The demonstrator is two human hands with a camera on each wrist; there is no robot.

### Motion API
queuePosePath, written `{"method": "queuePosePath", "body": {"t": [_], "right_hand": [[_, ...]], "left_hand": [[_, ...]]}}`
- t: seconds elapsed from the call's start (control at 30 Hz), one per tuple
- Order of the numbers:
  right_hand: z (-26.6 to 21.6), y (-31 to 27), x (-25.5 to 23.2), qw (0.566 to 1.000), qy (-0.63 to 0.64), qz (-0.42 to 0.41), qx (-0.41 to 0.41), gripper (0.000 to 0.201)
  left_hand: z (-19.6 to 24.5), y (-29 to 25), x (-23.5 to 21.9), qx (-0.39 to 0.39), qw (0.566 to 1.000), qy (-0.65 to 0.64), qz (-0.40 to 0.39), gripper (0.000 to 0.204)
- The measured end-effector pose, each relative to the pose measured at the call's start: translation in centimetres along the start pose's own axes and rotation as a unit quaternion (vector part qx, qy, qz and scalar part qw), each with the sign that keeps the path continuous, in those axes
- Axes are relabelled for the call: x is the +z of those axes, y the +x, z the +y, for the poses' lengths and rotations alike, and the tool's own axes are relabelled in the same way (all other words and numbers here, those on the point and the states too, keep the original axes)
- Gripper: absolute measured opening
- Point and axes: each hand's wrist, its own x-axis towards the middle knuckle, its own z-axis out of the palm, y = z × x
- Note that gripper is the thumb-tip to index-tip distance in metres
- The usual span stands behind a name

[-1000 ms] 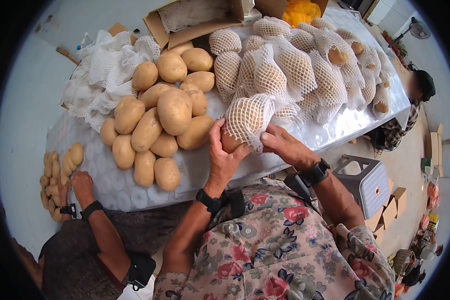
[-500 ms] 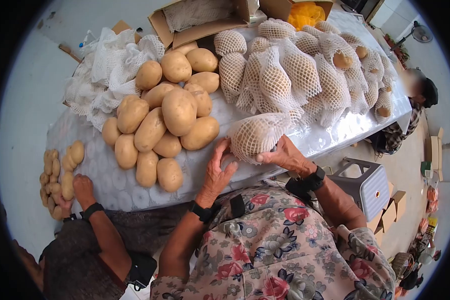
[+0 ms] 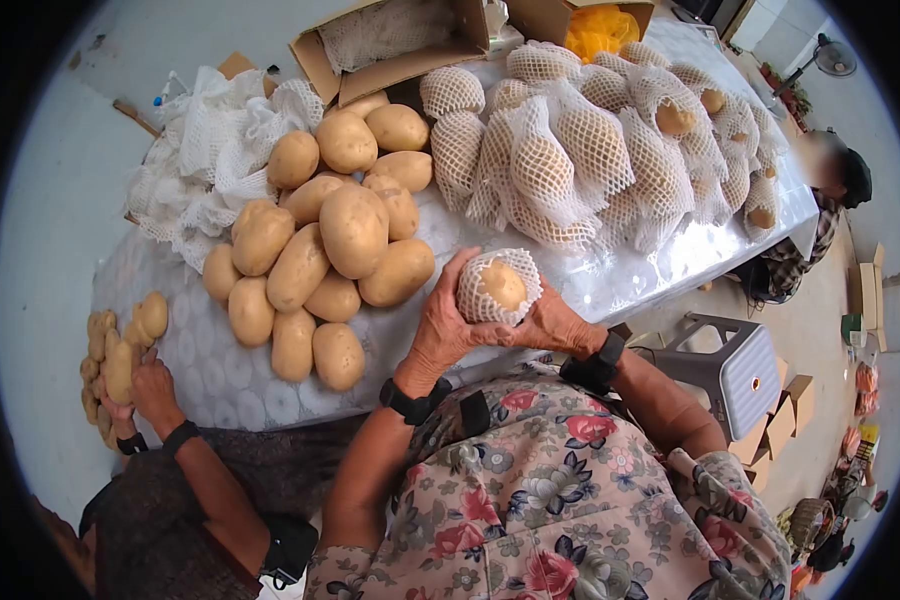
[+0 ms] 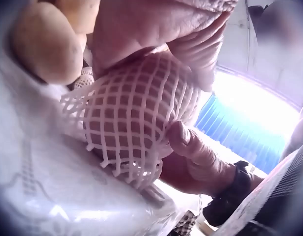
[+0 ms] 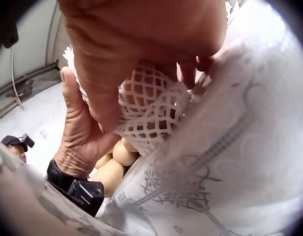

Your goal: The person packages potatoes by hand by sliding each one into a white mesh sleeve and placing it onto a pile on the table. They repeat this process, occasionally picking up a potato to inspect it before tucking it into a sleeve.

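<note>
A potato (image 3: 502, 287) in a white foam net sleeve (image 3: 470, 300) is held between both hands over the near table edge. Its bare end shows through the sleeve's opening in the head view. My left hand (image 3: 438, 322) grips it from the left, and my right hand (image 3: 562, 322) from the right, thumbs close together on the near side. In the left wrist view the net (image 4: 127, 113) wraps the potato, with the right thumb (image 4: 183, 140) pressed against it. The right wrist view shows loose net (image 5: 154, 118) hanging below my right fingers.
Bare potatoes (image 3: 300, 265) are piled left of my hands. Netted potatoes (image 3: 570, 150) fill the table's right side. Empty net sleeves (image 3: 210, 150) heap at the back left, near a cardboard box (image 3: 390, 72). Another person's hand (image 3: 154, 390) works at far left; a stool (image 3: 725, 370) stands right.
The netted potato has turned so its open end faces up. My left hand, apart from it half a second ago, now grips it again. The other person's hands have shifted slightly.
</note>
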Motion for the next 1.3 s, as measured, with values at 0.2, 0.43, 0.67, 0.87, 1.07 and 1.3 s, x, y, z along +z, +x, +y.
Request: {"method": "queuePosePath", "body": {"t": [0.2,0.43,0.67,0.87,1.07,1.3], "right_hand": [[0.0,0.4,-0.8,0.998,0.053,-0.023,0.022,0.083],[-5.5,2.4,-3.1,0.968,0.238,0.024,0.071,0.106],[-6.4,2.0,-4.1,0.957,0.251,0.065,0.133,0.102],[-5.7,2.4,-8.4,0.908,0.359,0.104,0.189,0.103],[-6.5,7.0,-20.3,0.95,0.204,0.221,0.088,0.102],[-2.6,14.0,-26.9,0.964,0.037,0.254,0.064,0.092]], "left_hand": [[-0.8,0.4,0.7,0.011,1.0,-0.007,0.008,0.099],[-0.2,1.0,1.2,-0.145,0.929,-0.32,0.117,0.081],[0.6,1.1,1.9,-0.155,0.922,-0.349,0.07,0.087],[-0.2,0.8,0.7,-0.05,0.99,-0.126,0.025,0.079],[-4.2,-2.7,1.0,-0.031,0.994,0.098,0.03,0.036],[-4.5,-2.5,1.4,0.03,0.99,0.124,0.059,0.025]]}}
